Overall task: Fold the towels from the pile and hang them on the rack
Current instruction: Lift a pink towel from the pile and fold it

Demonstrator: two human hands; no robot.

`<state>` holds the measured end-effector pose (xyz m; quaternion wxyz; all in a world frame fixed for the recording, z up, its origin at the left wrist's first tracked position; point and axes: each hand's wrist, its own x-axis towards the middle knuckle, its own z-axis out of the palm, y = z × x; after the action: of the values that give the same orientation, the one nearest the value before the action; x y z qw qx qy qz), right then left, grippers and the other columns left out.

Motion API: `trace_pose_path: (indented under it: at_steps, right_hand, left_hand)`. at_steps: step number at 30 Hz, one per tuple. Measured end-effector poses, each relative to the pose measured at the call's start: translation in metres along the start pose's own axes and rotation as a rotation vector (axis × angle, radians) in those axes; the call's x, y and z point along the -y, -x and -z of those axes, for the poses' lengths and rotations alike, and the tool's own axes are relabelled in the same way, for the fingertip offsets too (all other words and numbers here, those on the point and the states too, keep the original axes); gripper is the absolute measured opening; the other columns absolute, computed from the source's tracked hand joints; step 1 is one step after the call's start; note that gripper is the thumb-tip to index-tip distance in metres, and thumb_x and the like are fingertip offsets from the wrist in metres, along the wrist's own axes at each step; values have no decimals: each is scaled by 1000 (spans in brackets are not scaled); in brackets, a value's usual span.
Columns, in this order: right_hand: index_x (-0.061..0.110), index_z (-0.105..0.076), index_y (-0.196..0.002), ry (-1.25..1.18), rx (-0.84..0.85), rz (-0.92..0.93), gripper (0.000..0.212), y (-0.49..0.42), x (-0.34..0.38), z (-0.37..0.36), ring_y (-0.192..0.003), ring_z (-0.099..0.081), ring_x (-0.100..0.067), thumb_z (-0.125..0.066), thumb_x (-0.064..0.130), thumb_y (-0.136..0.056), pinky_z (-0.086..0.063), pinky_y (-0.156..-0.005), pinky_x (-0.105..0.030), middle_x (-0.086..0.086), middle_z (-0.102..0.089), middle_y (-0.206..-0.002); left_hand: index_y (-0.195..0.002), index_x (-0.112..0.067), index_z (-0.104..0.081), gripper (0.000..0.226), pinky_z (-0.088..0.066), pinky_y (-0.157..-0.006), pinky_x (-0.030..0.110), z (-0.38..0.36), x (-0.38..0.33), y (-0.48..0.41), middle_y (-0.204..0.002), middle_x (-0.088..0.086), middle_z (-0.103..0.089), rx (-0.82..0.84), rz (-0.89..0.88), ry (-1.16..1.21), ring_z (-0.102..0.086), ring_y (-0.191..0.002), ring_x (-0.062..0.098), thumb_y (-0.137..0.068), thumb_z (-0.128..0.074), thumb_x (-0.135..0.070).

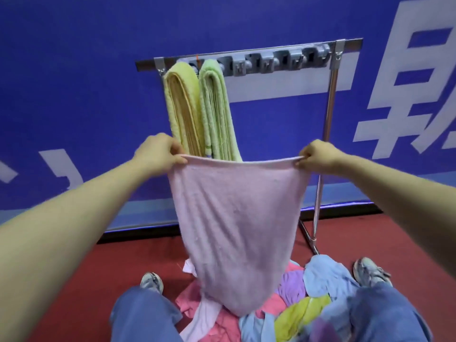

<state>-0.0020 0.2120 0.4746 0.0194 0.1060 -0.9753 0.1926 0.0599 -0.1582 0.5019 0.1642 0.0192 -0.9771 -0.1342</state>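
A blue wall (74,70) with large white lettering stands behind a red floor (61,280). The pink towel (234,218) hangs in the air in front of the person, spread by its top edge and narrowing to a loose point that reaches down to the pile (313,287) between the feet. The left hand (158,154) pinches the top left corner, fingers curled and clamped on the hem. The right hand (318,154) pinches the top right corner the same way. Held taut like this, the edge is straight and the cloth hangs flat, which probably readies it for a first fold.

Behind it stands the rack (329,114), with a yellow towel (182,112) and a green towel (217,112) folded narrow and hung side by side, touching, at the left end of the bar. To their right a row of grey clips (283,60) runs along the bar with nothing on it, so there is open room for the next towel. The pink towel's top edge crosses in front of the hung pair's lower ends. How near it is to them cannot be told. The pile crowds the floor between the shoes (151,282).
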Motion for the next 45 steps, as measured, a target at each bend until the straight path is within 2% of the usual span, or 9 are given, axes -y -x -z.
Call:
trace_pose_path:
  at_steps: [6, 7, 10, 11, 19, 24, 31, 38, 45]
  right_hand:
    - [9, -51, -81, -243, -949, 278, 11, -4, 32, 24, -69, -42, -28, -46, 8, -91, -25, -59, -36, -9, -52, -75]
    - [11, -51, -82, -113, -811, 289, 8, 1, 21, 1, -69, -45, -30, -48, 9, -89, -28, -59, -36, -9, -53, -77]
    - [16, -65, -92, 426, 255, 11, 15, 23, -34, -87, -82, -58, -32, -53, 19, -83, -49, -73, -31, -12, -62, -92]
    - [14, -67, -94, 441, 394, -41, 18, 30, -51, -110, -84, -59, -31, -52, 18, -85, -48, -73, -28, -13, -66, -97]
    - [2, -61, -64, -334, 53, -224, 31, 22, -79, -90, -44, -50, -16, -73, 21, -85, -48, -45, -24, -5, -52, -49]
    - [2, -63, -76, -939, -10, -252, 31, 22, -78, -79, -49, -46, -18, -71, 28, -91, -42, -48, -22, -6, -52, -57]
    - [-4, -64, -65, -676, -130, -435, 41, 27, -63, -133, -56, -47, -22, -74, 32, -80, -47, -60, -37, -6, -51, -55]
    - [5, -65, -68, -640, 261, -138, 21, 47, 11, -175, -66, -62, -26, -57, 5, -87, -59, -69, -44, -17, -65, -69]
    - [21, -52, -66, -400, 96, 27, 24, 63, 39, -194, -76, -69, -28, -74, 19, -78, -55, -75, -41, -9, -71, -75]
  left_hand:
    - [-96, -25, -70, 15, -46, -76, 39, 16, -29, -20, -97, 7, -68, -738, -146, 53, -60, -94, 33, -87, -59, -22]
    - [-96, -26, -70, 15, -47, -75, 38, -9, -27, -6, -96, 8, -65, -544, -243, -60, -60, -93, 34, -86, -60, -22]
    - [-88, -24, -65, 6, -43, -77, 31, -111, -13, 58, -102, 5, -67, 479, -286, -529, -63, -102, 32, -86, -61, -29]
    - [-80, -24, -59, 5, -44, -77, 31, -134, -5, 77, -100, 4, -69, 589, -216, -479, -64, -101, 30, -83, -61, -27]
    - [-67, -30, -58, 22, -46, -71, 30, -144, 19, 56, -75, -6, -66, 321, 16, 64, -64, -82, 20, -84, -70, -24]
    - [-53, -20, -54, 42, -32, -57, 29, -139, 28, 54, -51, -10, -46, 254, 188, 407, -38, -55, 11, -91, -71, -28]
    - [-68, -10, -52, 36, -40, -51, 24, -164, 6, 84, -66, 9, -35, 405, 444, 818, -38, -58, 17, -94, -69, -27]
    - [-72, -6, -65, 22, -51, -50, 19, -188, -42, 92, -66, 6, -49, 563, 511, 980, -51, -54, 9, -94, -63, -2]
    - [-111, 9, -70, 31, -62, -71, 26, -198, -60, 101, -90, 14, -65, 619, 557, 1065, -66, -77, 18, -83, -60, 20]
